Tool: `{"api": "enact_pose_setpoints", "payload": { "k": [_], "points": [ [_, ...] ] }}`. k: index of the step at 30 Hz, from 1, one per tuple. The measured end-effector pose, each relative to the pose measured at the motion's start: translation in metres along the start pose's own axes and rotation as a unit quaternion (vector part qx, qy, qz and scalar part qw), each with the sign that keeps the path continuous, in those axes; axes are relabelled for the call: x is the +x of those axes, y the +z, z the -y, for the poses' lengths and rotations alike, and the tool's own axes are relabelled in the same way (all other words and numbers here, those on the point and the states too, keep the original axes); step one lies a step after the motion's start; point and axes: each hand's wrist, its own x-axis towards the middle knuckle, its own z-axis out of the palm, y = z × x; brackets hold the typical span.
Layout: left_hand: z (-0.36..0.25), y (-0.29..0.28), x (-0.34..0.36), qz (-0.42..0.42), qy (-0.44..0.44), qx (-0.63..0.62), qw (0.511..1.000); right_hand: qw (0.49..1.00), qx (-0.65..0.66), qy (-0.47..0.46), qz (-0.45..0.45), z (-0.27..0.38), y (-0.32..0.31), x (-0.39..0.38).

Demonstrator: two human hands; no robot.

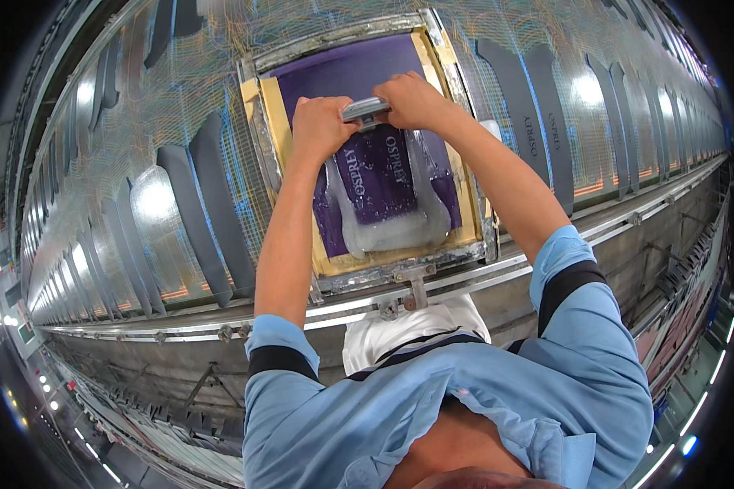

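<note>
Both my hands grip the handle of a squeegee point(366, 109) in front of me, over a screen-printing frame. My left hand point(322, 126) is closed on its left end, my right hand point(413, 99) on its right end. The frame's metal edge point(347, 279) surrounds a purple mesh point(338, 67) bordered with yellow tape point(273, 122). Two strips of pale lettering show on the mesh below the squeegee. Whitish, translucent ink point(400, 232) lies in a U shape around them, thickest along the near side. The squeegee's blade is mostly hidden by my hands and its handle.
The frame rests on a long, shiny printing table. Dark grey cut pieces point(194, 220) lie in rows to the left, and more grey pieces point(510, 106) to the right, some with lettering. A metal rail point(310, 316) with small clamps runs along the table's near edge, between it and my body.
</note>
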Motion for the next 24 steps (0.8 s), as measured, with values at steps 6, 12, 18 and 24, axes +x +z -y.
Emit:
{"api": "enact_pose_setpoints", "payload": {
  "k": [6, 12, 18, 24],
  "points": [
    [-0.049, 0.049, -0.135, -0.065, 0.081, -0.019, 0.994, 0.996, 0.014, -0.054, -0.069, 0.055, 0.055, -0.134],
    [-0.064, 0.044, -0.164, -0.064, 0.075, -0.029, 0.995, 0.998, 0.008, -0.058, -0.028, 0.07, 0.049, -0.156],
    [-0.015, 0.009, -0.041, -0.05, 0.079, 0.055, 0.994, 0.998, -0.033, -0.034, -0.048, 0.02, 0.004, -0.044],
    [0.009, -0.004, 0.012, -0.017, 0.022, 0.018, 0.999, 0.999, 0.016, 0.022, 0.018, -0.002, -0.013, 0.017]
  ]
}}
